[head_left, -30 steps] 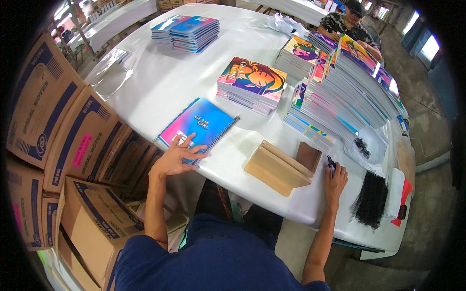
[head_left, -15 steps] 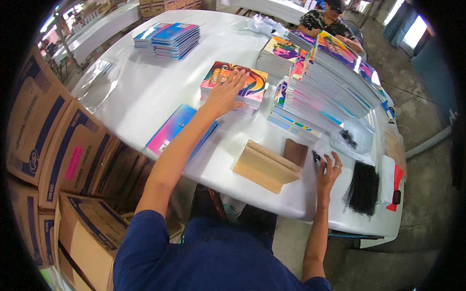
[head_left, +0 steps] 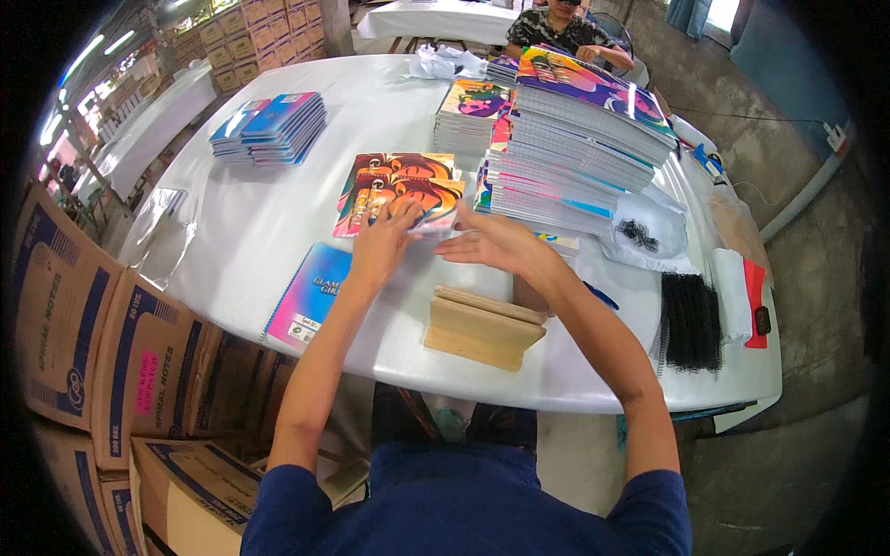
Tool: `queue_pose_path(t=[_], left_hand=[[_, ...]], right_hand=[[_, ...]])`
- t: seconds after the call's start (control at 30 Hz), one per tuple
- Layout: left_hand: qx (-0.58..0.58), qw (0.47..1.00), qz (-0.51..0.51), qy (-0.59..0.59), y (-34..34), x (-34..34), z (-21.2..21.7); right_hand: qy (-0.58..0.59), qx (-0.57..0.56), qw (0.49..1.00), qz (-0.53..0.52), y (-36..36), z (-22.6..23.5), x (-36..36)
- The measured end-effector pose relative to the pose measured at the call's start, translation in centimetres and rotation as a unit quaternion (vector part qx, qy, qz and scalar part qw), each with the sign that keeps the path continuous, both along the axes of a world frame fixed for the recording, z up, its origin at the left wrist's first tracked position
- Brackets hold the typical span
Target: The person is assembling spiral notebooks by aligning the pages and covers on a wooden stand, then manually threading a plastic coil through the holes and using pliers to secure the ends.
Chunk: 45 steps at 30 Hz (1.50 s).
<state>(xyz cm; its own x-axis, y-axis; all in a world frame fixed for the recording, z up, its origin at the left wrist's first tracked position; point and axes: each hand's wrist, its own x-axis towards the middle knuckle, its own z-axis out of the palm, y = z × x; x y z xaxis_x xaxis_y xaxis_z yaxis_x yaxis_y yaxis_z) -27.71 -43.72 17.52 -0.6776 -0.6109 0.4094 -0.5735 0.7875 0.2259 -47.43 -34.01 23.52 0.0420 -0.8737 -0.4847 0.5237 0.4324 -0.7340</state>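
Observation:
A stack of glossy notebooks with orange and purple illustrated covers (head_left: 389, 171) lies in front of me, its top one shifted toward me. My left hand (head_left: 382, 246) has its fingers over that top notebook's cover at the near edge, gripping it. At the notebook's lower right corner is my right hand (head_left: 496, 243), fingers straight and thumb apart. Left of my left forearm lies a blue and pink spiral notebook (head_left: 301, 301). A tan wooden angled block (head_left: 484, 338) stands near the table's front edge, with a brown block (head_left: 530, 295) partly hidden behind it.
Tall notebook stacks (head_left: 575, 157) rise at right, beside a shorter stack (head_left: 468, 125). Blue notebooks (head_left: 283, 130) sit far left. Black coils (head_left: 691, 320), a white roll (head_left: 731, 296) and a red item (head_left: 756, 306) lie right. Cartons (head_left: 153, 352) line my left. A person (head_left: 565, 32) sits opposite.
My right hand has left the small dark tool near the brown block and moved left to the illustrated notebooks. My left hand has drawn the top notebook toward me. The view has shifted.

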Motion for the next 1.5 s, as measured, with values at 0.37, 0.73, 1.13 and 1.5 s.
queue_pose_path(t=[0.37, 0.73, 1.13, 1.5], left_hand=[[0.534, 0.662, -0.158, 0.501, 0.7, 6.3, 2.8], [0.466, 0.774, -0.382, 0.194, 8.9, -0.5, 7.9], [0.398, 0.794, -0.153, 0.434, 9.7, 0.2, -6.3], [0.386, 0.772, -0.043, 0.504, 9.8, 5.2, -1.3]], right_hand=[[0.618, -0.304, 0.725, 0.0, 8.8, 6.1, 2.4], [0.413, -0.288, 0.819, -0.276, 21.3, -6.1, -1.2], [0.643, -0.243, 0.724, -0.047, 20.4, -7.4, -6.8], [0.911, 0.281, 0.278, -0.112, 23.0, -10.5, -27.1]])
